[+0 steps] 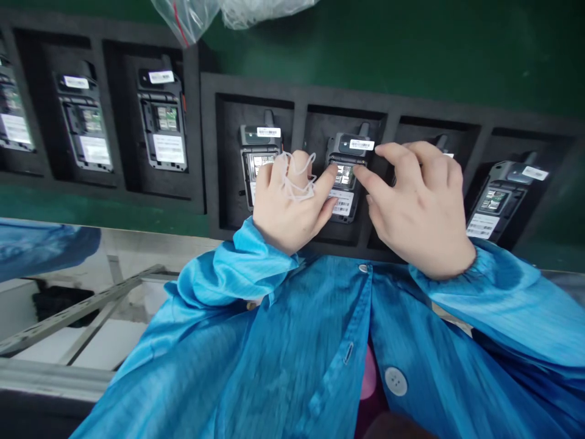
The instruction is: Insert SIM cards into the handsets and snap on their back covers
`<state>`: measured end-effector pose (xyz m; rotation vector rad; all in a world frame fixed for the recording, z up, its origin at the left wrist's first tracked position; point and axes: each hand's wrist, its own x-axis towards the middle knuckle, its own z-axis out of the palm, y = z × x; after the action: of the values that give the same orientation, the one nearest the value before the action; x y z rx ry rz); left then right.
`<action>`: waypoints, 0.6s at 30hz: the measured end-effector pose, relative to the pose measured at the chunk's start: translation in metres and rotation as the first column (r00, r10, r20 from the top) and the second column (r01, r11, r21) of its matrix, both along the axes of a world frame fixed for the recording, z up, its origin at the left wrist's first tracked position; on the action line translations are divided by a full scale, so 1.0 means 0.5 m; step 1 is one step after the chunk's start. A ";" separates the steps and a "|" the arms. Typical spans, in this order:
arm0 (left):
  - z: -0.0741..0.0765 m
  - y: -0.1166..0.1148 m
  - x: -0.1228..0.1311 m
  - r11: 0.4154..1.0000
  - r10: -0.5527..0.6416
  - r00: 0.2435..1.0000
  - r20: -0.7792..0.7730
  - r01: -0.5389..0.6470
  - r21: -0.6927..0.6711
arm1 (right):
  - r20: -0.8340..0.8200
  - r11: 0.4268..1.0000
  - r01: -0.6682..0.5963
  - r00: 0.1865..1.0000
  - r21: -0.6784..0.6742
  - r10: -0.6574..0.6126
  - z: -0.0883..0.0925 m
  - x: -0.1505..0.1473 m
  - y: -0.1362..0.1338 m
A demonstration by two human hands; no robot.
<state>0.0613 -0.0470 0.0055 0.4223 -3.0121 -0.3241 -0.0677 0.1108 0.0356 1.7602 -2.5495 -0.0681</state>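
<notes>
A handheld radio (345, 177) with a stubby antenna lies in a foam compartment, its open back upward, showing metal contacts and white labels. My left hand (292, 198) is at its left side, fingers curled, with a fingertip on the edge of the recess. Thin white loops (297, 183) hang around my left fingers and over the knuckles. From the right, my right hand (415, 198) reaches over with thumb and fingers apart, one fingertip touching the recess edge and another near the top label. Any small part under the fingertips is hidden.
Black foam trays (208, 152) hold several similar radios, including one at left (162, 122) and one at right (500, 195). Clear plastic bags (265, 9) lie at the back of the green table (388, 49). Another person's blue sleeve (46, 244) is at left.
</notes>
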 end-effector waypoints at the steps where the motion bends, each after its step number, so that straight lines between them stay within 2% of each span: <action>1: 0.000 0.001 0.000 1.000 -0.004 1.000 -0.005 0.004 -0.006 | 0.000 1.000 -0.003 1.000 -0.020 0.003 0.000 0.001 0.002; 5: -0.005 -0.006 0.008 0.998 -0.061 0.997 -0.037 0.061 -0.005 | 0.024 0.995 -0.033 0.999 -0.098 0.035 -0.008 0.006 0.015; 11: -0.007 -0.017 0.013 0.992 -0.116 0.993 -0.028 0.114 -0.053 | 0.047 0.994 -0.093 0.994 -0.059 0.096 -0.011 0.010 0.022; 18: 0.001 -0.012 -0.003 0.987 -0.142 0.990 -0.027 0.139 -0.082 | 0.077 0.998 0.006 0.997 -0.068 -0.001 -0.006 0.004 0.005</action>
<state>0.0600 -0.0530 0.0060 0.1968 -3.0161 -0.2166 -0.0654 0.1135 0.0326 1.7676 -2.5739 0.0871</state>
